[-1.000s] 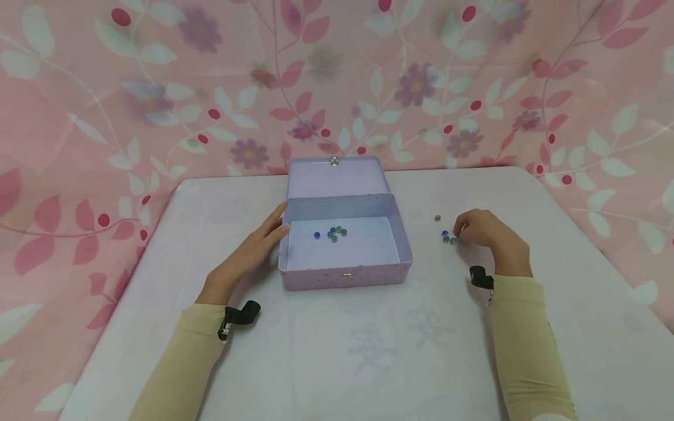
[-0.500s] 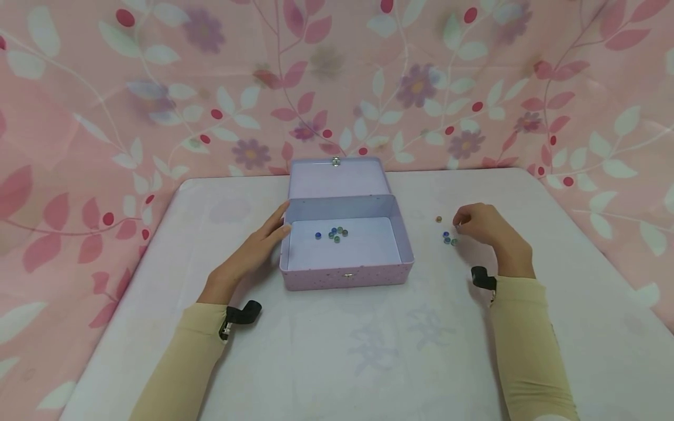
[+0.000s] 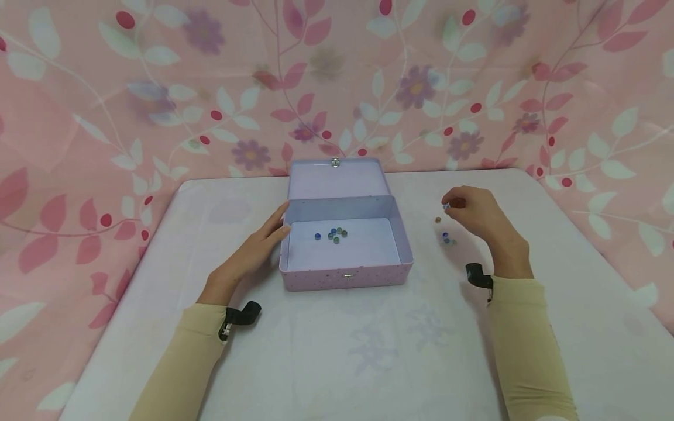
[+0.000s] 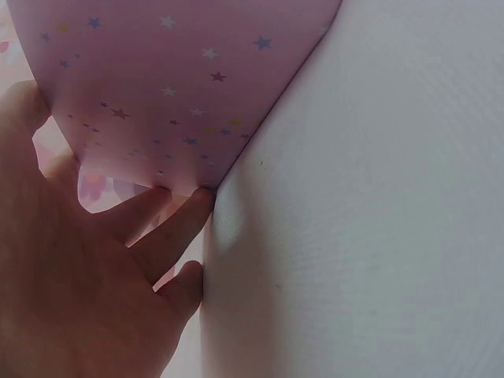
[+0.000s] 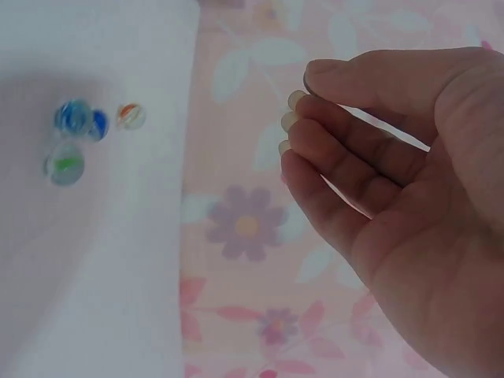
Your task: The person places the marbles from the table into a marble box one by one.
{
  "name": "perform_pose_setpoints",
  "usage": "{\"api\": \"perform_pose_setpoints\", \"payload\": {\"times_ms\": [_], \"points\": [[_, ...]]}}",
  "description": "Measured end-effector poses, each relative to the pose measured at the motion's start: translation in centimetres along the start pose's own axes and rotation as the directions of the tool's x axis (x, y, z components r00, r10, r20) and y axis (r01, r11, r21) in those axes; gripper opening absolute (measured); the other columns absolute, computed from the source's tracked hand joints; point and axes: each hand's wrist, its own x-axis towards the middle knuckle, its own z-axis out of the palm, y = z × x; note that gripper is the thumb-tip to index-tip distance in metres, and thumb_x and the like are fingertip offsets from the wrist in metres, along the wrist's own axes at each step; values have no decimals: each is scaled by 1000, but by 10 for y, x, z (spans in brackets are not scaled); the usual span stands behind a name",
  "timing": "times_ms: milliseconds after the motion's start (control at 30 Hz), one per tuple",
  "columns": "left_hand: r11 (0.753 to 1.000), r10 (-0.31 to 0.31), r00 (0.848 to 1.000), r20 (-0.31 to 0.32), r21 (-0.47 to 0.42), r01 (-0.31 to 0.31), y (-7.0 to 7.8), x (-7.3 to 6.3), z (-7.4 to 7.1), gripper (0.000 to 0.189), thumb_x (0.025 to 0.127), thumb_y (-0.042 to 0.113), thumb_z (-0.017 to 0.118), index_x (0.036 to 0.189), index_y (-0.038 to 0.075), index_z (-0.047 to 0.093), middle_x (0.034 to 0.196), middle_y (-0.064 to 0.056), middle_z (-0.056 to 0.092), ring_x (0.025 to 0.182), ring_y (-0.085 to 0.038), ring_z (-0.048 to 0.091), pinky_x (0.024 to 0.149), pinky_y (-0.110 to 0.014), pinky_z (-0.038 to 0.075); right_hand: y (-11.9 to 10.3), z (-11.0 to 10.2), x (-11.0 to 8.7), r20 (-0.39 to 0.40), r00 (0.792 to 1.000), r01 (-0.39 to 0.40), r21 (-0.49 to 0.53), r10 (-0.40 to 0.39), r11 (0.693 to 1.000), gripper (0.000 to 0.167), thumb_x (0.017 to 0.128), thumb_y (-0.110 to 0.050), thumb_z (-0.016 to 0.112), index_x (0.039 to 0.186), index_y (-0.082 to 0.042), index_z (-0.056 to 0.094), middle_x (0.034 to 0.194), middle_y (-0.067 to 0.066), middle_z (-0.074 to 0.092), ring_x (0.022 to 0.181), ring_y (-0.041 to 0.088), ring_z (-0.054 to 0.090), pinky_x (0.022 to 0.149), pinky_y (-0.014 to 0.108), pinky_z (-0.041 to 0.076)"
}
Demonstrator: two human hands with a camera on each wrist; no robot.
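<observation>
A lilac tin box (image 3: 344,279) stands on the table with its lid (image 3: 337,178) raised at the back. Several blue and green marbles (image 3: 336,240) lie on its floor. My left hand (image 3: 255,248) rests against the box's left side with fingers extended; in the left wrist view the fingertips touch the star-printed wall (image 4: 169,90). Right of the box, my right hand (image 3: 479,216) is raised above the table, pinching a bluish marble (image 3: 446,206) between thumb and fingertips. In the right wrist view that marble is hidden behind the fingers.
Under the right hand, blue marbles (image 3: 446,235) and a green marble (image 5: 65,164) sit close together on the white tablecloth (image 3: 337,362). An orange-streaked marble (image 3: 437,220) lies a little behind them. A pink floral cloth (image 3: 337,88) hangs at the table's back edge.
My right hand has lifted away from the marbles on the table, moving up and slightly left with a marble in its fingertips. The left hand has stayed on the box.
</observation>
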Motion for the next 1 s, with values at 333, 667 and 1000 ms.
{"api": "perform_pose_setpoints", "payload": {"times_ms": [333, 667, 1000], "points": [[1000, 13, 1000, -2, -2, -13, -5, 2, 1, 58, 99, 66, 37, 147, 66, 5, 167, 1, 19, 155, -25, 17, 120, -67, 12, -30, 10, 2, -46, 993, 107, 39, -105, 994, 17, 93, -5, 62, 107, -2, 70, 101, 16, 70, 88, 29, 66, 87, 47, 51], [1000, 28, 999, -19, 14, -28, -2, 2, 1, 61, 101, 63, 37, 153, 58, 6, 166, -2, 21, 155, -26, 19, 120, -65, 13, -68, 25, 0, 25, 981, 192, 41, -193, 981, 17, 93, -4, 62, 107, -3, 71, 102, 12, 68, 95, 27, 62, 90, 47, 51], [1000, 19, 1000, -18, 14, -19, -2, 2, 1, 59, 102, 58, 38, 151, 60, 6, 167, -2, 21, 155, -28, 19, 120, -67, 12, -97, 47, -4, 114, 940, 320, 24, -320, 947, 15, 90, 1, 64, 103, -3, 71, 96, 9, 67, 91, 24, 60, 84, 40, 53]]}}
